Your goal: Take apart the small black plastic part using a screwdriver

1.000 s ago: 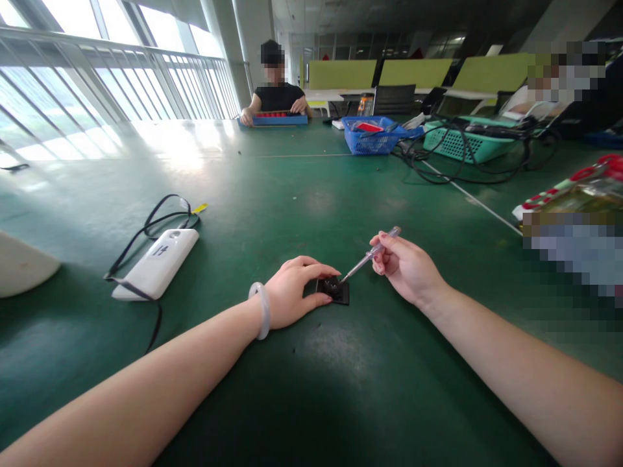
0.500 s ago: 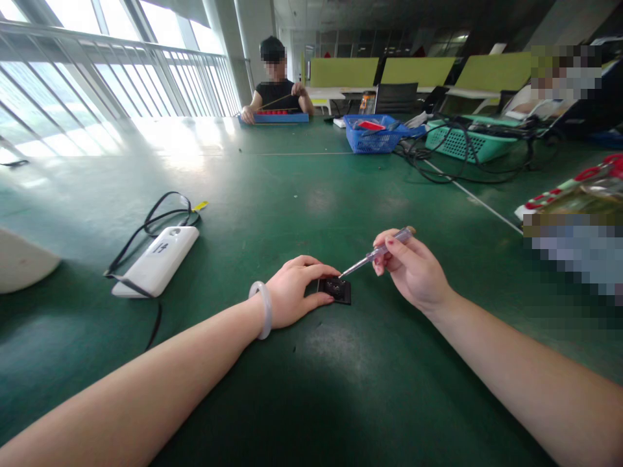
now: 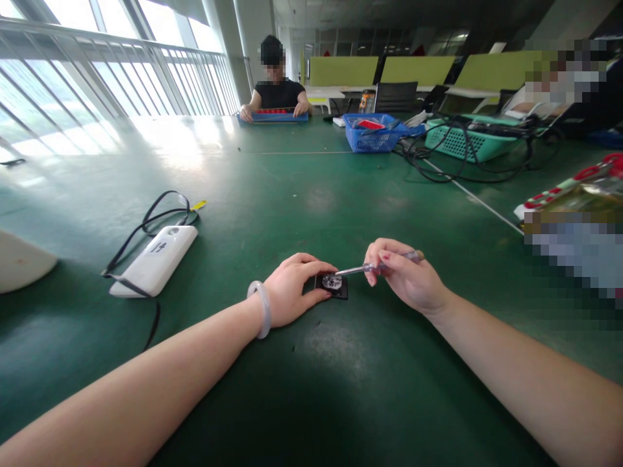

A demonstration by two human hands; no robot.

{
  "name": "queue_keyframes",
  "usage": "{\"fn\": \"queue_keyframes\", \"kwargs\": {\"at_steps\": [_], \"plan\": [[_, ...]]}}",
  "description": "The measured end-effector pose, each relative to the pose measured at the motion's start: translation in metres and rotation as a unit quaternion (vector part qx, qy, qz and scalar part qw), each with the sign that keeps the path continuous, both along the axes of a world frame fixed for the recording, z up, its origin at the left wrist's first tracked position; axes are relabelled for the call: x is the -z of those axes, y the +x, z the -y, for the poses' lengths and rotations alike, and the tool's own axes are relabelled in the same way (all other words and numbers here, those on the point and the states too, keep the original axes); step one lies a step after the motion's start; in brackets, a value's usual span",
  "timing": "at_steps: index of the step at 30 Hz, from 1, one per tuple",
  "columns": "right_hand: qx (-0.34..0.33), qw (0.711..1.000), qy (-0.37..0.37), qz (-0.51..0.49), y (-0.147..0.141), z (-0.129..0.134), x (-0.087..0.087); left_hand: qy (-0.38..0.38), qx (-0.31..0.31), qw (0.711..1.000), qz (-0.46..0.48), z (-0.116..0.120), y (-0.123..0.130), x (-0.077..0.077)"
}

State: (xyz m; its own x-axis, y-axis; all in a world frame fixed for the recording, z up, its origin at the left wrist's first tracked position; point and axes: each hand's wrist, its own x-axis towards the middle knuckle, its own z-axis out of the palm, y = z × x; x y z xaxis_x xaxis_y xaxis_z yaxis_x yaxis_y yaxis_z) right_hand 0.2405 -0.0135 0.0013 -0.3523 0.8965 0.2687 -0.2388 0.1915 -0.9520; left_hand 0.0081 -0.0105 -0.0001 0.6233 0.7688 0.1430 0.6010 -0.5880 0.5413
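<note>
A small flat black rectangular piece [image 3: 342, 293] rests on the green table, its kind unclear. In its middle is a bright, silvery patch with dark marks. My left hand [image 3: 294, 292], with a pale bangle at the wrist, grips the piece between thumb and fingers from the left side. A screwdriver [image 3: 359, 268] with a see-through handle is pinched in my right hand [image 3: 402, 272]. It lies nearly level, and its tip is at the upper edge of the black piece; whether it touches is too small to tell.
To the left lie a white power bank-like device [image 3: 156, 263] and its black strap [image 3: 121, 259]. Farther back stand a blue basket [image 3: 372, 137], a green basket [image 3: 472, 144] and tangled black cables [image 3: 438, 165]. A person [image 3: 277, 87] sits at the far end with a blue tray [image 3: 273, 118].
My right hand has lowered slightly and moved left, tilting the screwdriver flatter. The piece's middle now looks bright instead of dark. The far person's raised hand has come down to the blue tray.
</note>
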Motion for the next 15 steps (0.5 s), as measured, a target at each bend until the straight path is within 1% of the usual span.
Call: {"fn": "queue_keyframes", "kwargs": {"at_steps": [9, 12, 15], "plan": [[-0.005, 1.0, -0.011, 0.004, 0.0002, -0.0015, 0.0013, 0.006, -0.027, 1.0, 0.015, -0.0017, -0.0005, 0.0024], [0.016, 0.999, -0.032, -0.008, -0.0001, -0.0012, 0.0008, 0.007, -0.031, 0.999, 0.018, -0.0025, -0.0008, 0.0031], [0.045, 0.996, -0.075, -0.028, -0.0013, -0.0022, -0.0002, 0.007, -0.034, 0.999, 0.016, -0.0029, -0.0009, 0.0032]]}}
